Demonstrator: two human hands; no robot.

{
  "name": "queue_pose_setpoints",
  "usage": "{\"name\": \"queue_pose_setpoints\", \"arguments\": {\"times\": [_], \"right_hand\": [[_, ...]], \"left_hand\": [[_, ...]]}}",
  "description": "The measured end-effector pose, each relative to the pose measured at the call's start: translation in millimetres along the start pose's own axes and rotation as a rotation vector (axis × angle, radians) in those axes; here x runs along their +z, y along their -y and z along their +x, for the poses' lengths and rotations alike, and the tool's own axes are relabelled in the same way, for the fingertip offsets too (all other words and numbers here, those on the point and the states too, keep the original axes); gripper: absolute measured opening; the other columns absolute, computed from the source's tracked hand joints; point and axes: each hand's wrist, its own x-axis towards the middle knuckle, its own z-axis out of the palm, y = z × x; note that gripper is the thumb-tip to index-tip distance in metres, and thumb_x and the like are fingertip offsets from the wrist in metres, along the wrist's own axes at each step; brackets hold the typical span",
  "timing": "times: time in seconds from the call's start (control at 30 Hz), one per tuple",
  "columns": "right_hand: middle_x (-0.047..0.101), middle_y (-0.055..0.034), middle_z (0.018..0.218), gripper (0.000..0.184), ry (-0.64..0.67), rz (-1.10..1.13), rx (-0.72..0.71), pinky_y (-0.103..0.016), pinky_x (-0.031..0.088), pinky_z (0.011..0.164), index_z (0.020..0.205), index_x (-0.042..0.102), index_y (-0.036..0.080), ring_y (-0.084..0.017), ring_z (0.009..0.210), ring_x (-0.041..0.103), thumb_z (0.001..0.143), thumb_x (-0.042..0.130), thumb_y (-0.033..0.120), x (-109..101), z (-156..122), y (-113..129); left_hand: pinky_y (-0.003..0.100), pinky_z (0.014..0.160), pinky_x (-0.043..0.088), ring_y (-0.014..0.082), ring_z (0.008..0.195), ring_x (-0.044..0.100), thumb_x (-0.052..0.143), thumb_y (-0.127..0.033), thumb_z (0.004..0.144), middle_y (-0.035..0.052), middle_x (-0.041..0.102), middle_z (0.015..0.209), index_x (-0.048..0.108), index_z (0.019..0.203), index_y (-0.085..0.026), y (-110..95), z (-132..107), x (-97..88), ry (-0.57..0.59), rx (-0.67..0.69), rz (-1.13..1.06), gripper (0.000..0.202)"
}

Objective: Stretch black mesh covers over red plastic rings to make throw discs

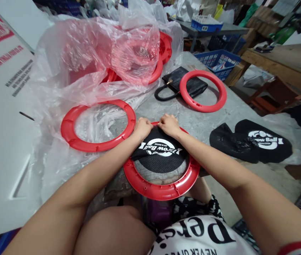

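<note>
Right in front of me a red plastic ring [163,193] lies at the table's near edge, its inner side with small pegs facing up. Black mesh fabric [161,164] with a white "Throw Ball" print lies across its upper part, leaving the lower opening uncovered. My left hand [143,126] and my right hand [169,124] are side by side at the ring's far rim, fingers closed on the edge of the mesh fabric. The fingertips and the exact grip are partly hidden. Left of my left hand, another red ring [98,146] lies partly on clear plastic.
A large clear plastic bag [86,46] with several red rings stands behind. A third red ring [203,73] leans on a black handbag [171,76]. More printed black mesh pieces [245,141] lie at the right edge. A white printed carton [4,148] stands left.
</note>
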Motion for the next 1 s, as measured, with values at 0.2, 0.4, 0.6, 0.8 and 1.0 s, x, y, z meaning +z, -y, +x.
{"name": "queue_pose_setpoints", "arguments": {"times": [0.2,0.4,0.6,0.8,1.0], "right_hand": [[0.071,-0.0086,0.112,0.016,-0.089,0.281,-0.192,-0.041,0.044,0.101,0.103,0.067,0.017,-0.024,0.106,0.059,0.093,0.056,0.023,-25.1,3.8,-18.2],[0.07,-0.0064,0.094,0.008,-0.04,0.195,-0.546,-0.04,0.044,0.09,0.085,0.066,0.019,-0.023,0.092,0.057,0.088,0.061,0.014,-56.7,-69.3,-18.6],[0.065,-0.0101,0.103,0.014,0.291,-0.003,-0.561,-0.039,0.044,0.086,0.092,0.072,0.018,-0.026,0.097,0.052,0.08,0.08,0.019,-38.6,-130.3,-19.6],[0.066,-0.0087,0.103,0.006,0.258,0.105,-0.575,-0.04,0.044,0.09,0.082,0.072,0.018,-0.024,0.097,0.054,0.087,0.072,0.016,-26.1,-127.7,-25.0],[0.068,-0.0076,0.104,0.011,0.076,0.302,-0.536,-0.04,0.044,0.092,0.084,0.069,0.019,-0.023,0.099,0.055,0.094,0.066,0.022,-34.4,-135.7,-33.0]], "left_hand": [[0.037,0.094,0.048,0.0238,0.095,0.062,0.065,-0.021,0.083,0.0082,0.067,0.092,0.067,0.072,-0.017,-9.2,2.1,-5.5,-0.032,0.148,0.302,0.012],[0.046,0.106,0.044,0.0307,0.114,0.057,0.067,-0.022,0.087,0.012,0.063,0.107,0.066,0.082,-0.019,-17.4,12.2,-3.3,-0.099,0.315,0.41,0.006],[0.043,0.104,0.045,0.0263,0.111,0.057,0.062,-0.016,0.087,0.0091,0.063,0.109,0.065,0.093,-0.019,-26.5,-28.8,-14.0,-0.189,0.547,0.233,0.007],[0.04,0.095,0.046,0.0219,0.102,0.06,0.057,-0.018,0.091,0.0055,0.067,0.101,0.063,0.091,-0.021,-18.3,-111.8,-22.0,-0.018,0.788,0.178,0.007],[0.044,0.097,0.042,0.0266,0.109,0.061,0.075,-0.035,0.083,0.0079,0.07,0.113,0.065,0.105,-0.021,-6.3,-144.0,-25.3,0.156,0.868,0.317,0.028]]}}
